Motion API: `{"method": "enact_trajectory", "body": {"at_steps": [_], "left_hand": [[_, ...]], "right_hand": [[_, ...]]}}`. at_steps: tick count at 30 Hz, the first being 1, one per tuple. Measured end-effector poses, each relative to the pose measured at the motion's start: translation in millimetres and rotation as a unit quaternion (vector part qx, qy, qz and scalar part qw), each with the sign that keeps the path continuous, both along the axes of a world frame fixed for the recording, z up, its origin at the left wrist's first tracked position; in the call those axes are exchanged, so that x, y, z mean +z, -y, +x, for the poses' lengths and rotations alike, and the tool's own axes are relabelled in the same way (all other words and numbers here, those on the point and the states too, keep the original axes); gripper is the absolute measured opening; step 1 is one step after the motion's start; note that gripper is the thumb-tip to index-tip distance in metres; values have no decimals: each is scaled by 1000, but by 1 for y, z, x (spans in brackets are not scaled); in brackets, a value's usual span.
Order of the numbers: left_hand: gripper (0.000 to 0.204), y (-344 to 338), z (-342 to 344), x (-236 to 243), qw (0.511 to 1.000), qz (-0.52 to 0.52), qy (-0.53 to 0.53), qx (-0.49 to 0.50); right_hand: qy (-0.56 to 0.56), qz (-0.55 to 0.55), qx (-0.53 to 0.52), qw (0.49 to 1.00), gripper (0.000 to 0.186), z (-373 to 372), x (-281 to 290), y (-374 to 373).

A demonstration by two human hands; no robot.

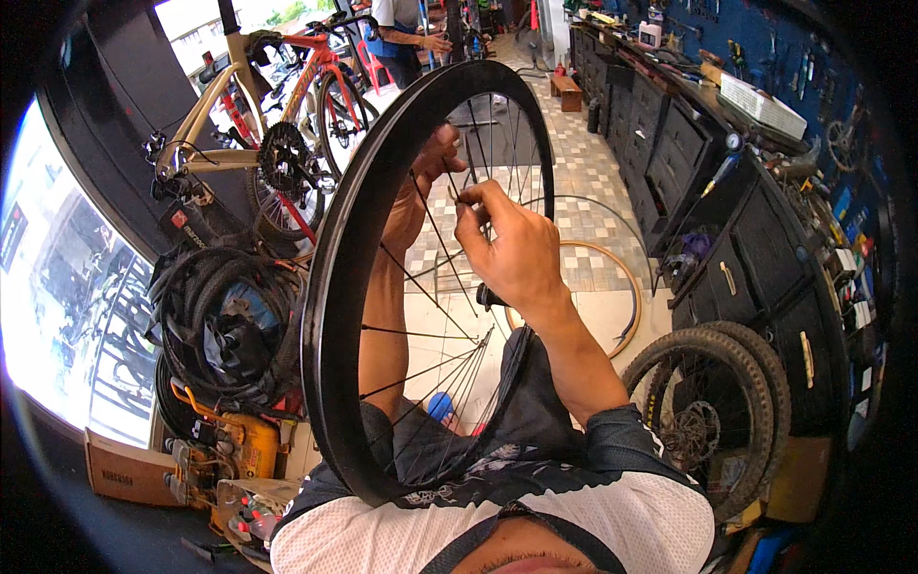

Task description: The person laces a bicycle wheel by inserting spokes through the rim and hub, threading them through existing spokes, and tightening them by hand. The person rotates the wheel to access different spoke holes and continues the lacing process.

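Note:
A black deep-rimmed bicycle wheel [330, 287] without a tyre stands upright and tilted before me, its lower rim against my torso. Thin dark spokes [421, 337] run from the rim to the hub [490, 298], which my right forearm and hand partly crowd. My right hand [512, 244] is closed, thumb and fingertips pinching a thin spoke inside the wheel. My left arm passes beyond the near side of the rim; my left hand [421, 182] shows between the spokes, fingers curled close to the right fingertips. What the left fingers grip is too hidden to make out.
Bicycles [287, 115] stand at the far left, above a heap of black tyres [225, 316]. An orange machine [253, 445] is at lower left. Knobbly-tyred wheels [708, 411] lean at right by black drawers [755, 258]. A tan-edged tyre [626, 287] lies on the floor. Another person [402, 33] stands far off.

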State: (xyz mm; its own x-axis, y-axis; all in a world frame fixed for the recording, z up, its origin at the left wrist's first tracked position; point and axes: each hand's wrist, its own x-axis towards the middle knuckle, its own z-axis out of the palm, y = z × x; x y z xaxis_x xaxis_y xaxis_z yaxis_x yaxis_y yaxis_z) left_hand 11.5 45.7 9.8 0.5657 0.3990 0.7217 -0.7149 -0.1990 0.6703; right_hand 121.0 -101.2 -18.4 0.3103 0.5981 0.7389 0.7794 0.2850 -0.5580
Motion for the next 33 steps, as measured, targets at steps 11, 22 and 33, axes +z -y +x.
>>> {"method": "enact_trajectory", "body": {"at_steps": [11, 22, 33], "left_hand": [[50, 14, -11, -5, 997, -65, -47, 14], [42, 7, -11, -26, 993, -98, 28, 56], [44, -7, 45, -23, 962, -82, -186, 180]], "right_hand": [[29, -16, 96, 995, 20, 20, -3, -8], [16, 4, 95, 995, 21, 24, -5, -14], [-240, 135, 137, 952, 29, 97, -19, -57]]}}
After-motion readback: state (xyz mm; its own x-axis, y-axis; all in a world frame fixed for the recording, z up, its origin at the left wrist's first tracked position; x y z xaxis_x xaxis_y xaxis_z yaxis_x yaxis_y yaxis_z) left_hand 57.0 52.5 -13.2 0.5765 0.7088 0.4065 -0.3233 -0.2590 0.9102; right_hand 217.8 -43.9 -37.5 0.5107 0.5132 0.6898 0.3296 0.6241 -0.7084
